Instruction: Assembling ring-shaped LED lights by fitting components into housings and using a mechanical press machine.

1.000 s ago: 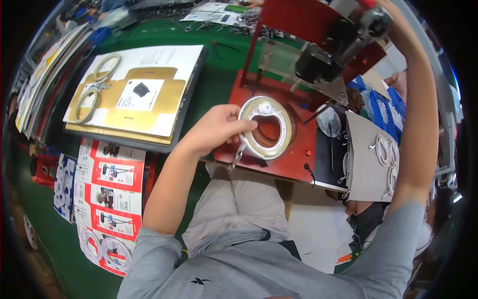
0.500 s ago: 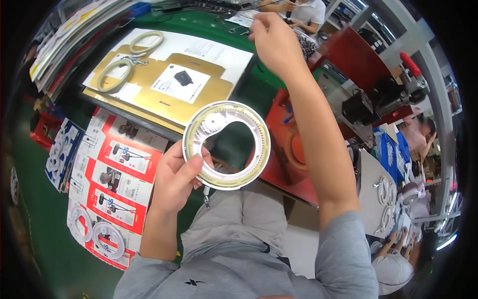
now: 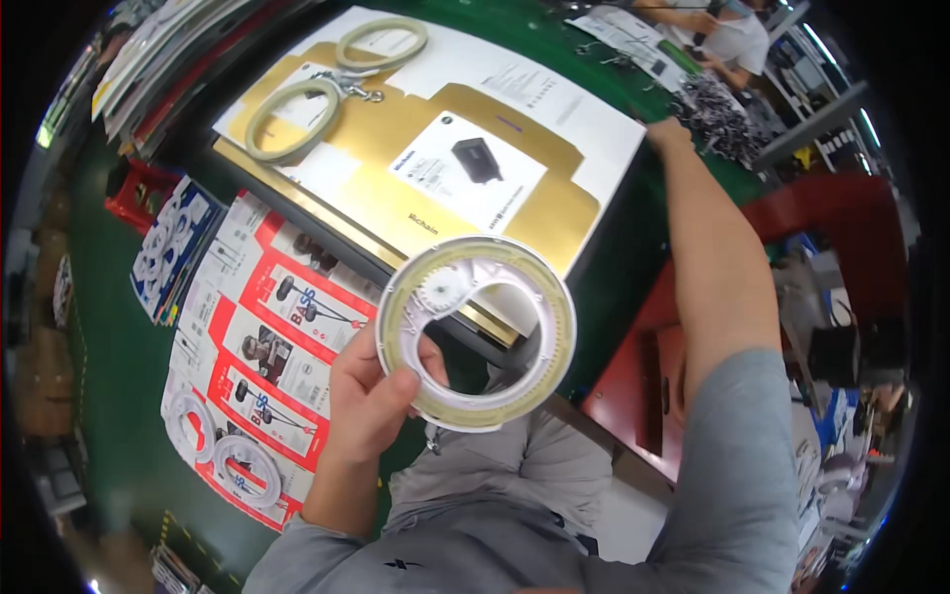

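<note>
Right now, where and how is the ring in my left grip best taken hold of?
Best, I think, pinch the ring by its right edge, coming from the right. That edge is free, and the open centre gives room inside; the left grip covers the lower-left edge, and the exposed gear at upper left is better avoided.

We are seeing a red-and-white printed packaging sheet [image 3: 259, 351] lying beside a blue-and-white printed stack [image 3: 178, 243], layered sheets [image 3: 188, 64] piling up at upper left, and a white-shirted co-worker [image 3: 737, 45] appearing beyond the green tabletop [image 3: 524, 22].
</note>
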Available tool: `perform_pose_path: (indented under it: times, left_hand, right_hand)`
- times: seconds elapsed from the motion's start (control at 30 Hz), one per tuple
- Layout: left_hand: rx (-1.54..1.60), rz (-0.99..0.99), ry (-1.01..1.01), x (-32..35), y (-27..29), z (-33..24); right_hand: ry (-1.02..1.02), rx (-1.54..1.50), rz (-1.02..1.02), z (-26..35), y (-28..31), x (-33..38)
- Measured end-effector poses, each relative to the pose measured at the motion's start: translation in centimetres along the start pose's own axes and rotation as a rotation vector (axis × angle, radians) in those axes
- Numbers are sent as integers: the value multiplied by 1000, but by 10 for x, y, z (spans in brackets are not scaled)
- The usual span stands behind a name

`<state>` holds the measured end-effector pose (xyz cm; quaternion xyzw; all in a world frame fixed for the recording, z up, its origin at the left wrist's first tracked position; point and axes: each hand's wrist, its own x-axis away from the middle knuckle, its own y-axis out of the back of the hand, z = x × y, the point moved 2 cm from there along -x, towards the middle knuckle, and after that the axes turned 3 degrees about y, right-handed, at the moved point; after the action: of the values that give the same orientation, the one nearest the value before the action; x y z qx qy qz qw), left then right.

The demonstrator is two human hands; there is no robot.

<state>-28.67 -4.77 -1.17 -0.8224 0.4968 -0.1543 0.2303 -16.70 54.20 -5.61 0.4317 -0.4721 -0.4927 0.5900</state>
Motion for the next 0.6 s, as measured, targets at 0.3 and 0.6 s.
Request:
perform_pose_path:
  times: [0.3, 0.6]
  left_hand:
    - [10, 35, 11, -15, -13, 7]
    - [-33, -47, -7, 13, -9, 1]
  right_hand:
    - [136, -212, 298, -55, -25, -77]
    - [89, -364, -561, 4, 65, 100]
